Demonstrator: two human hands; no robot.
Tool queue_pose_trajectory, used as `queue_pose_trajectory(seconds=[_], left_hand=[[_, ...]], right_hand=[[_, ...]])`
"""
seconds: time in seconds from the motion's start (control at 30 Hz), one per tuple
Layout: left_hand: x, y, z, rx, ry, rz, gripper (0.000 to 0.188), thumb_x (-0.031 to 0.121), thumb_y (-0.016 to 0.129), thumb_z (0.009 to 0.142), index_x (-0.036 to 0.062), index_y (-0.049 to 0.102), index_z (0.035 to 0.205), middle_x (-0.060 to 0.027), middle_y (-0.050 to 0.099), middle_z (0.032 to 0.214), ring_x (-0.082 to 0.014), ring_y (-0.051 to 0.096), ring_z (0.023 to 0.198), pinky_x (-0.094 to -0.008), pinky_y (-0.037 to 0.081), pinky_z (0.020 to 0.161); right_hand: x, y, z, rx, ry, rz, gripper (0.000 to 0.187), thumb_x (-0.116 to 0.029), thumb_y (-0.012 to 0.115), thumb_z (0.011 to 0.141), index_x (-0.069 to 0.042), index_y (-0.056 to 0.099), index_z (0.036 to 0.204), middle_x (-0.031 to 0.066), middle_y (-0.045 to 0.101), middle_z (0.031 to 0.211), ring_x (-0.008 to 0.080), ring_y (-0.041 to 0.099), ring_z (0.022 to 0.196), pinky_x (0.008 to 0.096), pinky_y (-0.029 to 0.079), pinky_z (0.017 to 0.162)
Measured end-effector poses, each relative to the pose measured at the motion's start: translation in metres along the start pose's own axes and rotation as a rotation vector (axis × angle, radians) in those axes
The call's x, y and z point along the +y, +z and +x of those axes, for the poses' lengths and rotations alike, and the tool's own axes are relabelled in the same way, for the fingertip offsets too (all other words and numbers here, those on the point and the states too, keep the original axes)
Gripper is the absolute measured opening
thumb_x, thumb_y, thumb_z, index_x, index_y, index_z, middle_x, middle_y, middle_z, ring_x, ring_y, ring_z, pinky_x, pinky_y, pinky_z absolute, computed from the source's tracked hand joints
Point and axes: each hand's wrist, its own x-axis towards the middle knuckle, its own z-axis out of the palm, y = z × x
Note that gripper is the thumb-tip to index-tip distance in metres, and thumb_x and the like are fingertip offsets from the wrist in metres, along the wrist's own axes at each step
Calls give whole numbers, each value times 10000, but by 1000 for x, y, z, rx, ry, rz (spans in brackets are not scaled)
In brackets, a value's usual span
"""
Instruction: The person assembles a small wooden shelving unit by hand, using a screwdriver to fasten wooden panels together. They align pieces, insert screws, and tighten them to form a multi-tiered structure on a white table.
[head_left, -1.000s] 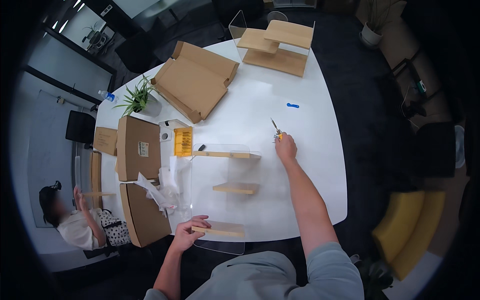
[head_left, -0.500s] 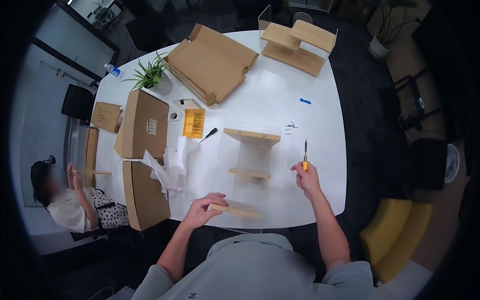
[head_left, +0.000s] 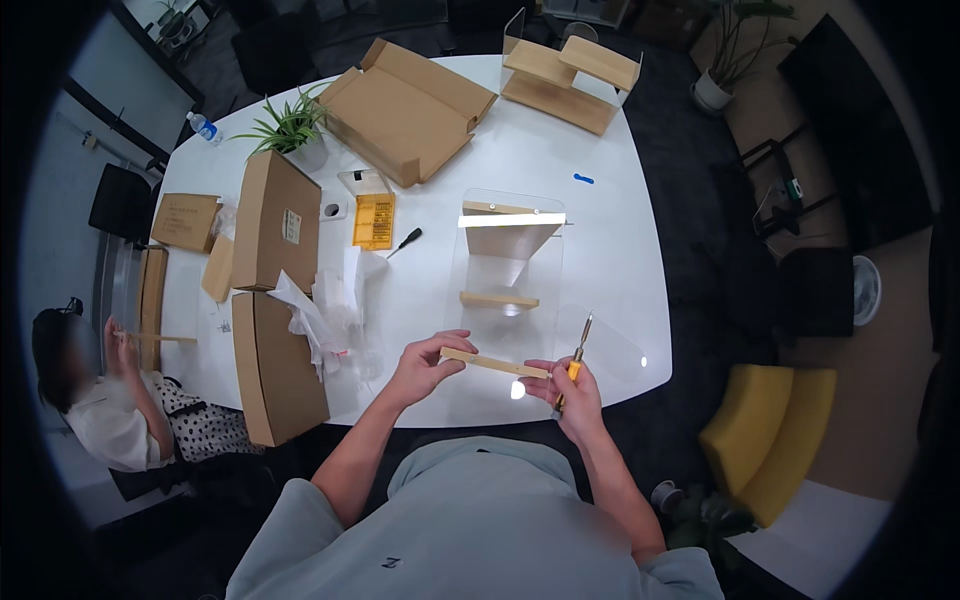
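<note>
Close to me at the table's near edge, my left hand point(head_left: 432, 368) grips the left end of a light wooden board point(head_left: 495, 363). My right hand point(head_left: 574, 396) is closed around a screwdriver point(head_left: 576, 368) with a yellow handle, its tip pointing up and away. Some right fingers also touch the right end of that board. Beyond it stand a short wooden board point(head_left: 500, 300) and a wider wooden board point(head_left: 512, 240), lined up with a clear plastic panel point(head_left: 480, 197) that catches bright reflections. Whether every board is fastened to the panel, I cannot tell.
A wooden shelf unit point(head_left: 570, 80) with clear sides stands at the far right. Flattened cardboard point(head_left: 410, 110), a potted plant point(head_left: 290, 128), an orange bit case point(head_left: 374, 220), a black screwdriver point(head_left: 406, 241) and open cartons point(head_left: 275, 220) lie leftward. Another person point(head_left: 110, 400) sits at left.
My right hand has moved left and nearer with the screwdriver, reaching the board's right end. The near board and clear panel have shifted. My view has also moved a little.
</note>
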Motion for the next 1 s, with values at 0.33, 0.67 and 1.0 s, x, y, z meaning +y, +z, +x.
queue_pose_trajectory(seconds=[0.33, 0.67, 1.0], left_hand=[[-7, 37, -11, 233, 56, -56, 221, -61, 641, 916, 52, 669, 1103, -90, 680, 1298, -291, 452, 1468, -425, 409, 1166], [1, 41, -15, 258, 19, -23, 231, -91, 649, 905, 21, 713, 1097, -94, 726, 1180, -286, 568, 1369, -417, 478, 1135], [29, 21, -9, 118, 1, 42, 229, -59, 666, 900, 32, 728, 1101, -84, 732, 1169, -275, 594, 1334, -399, 517, 1088]], right_hand=[[-18, -5, 21, -104, 2, 34, 100, -140, 417, 1130, -47, 442, 1101, 321, 622, 1293, 417, 726, 1088, 461, 620, 967], [-44, -17, 26, -99, -109, -339, 63, -111, 520, 1089, -66, 481, 1069, 145, 694, 1032, 132, 623, 625, 260, 525, 557], [-66, 11, -16, 19, -427, -704, 128, -32, 716, 946, 1, 678, 1064, -18, 624, 812, 55, 541, 700, 226, 447, 648]])
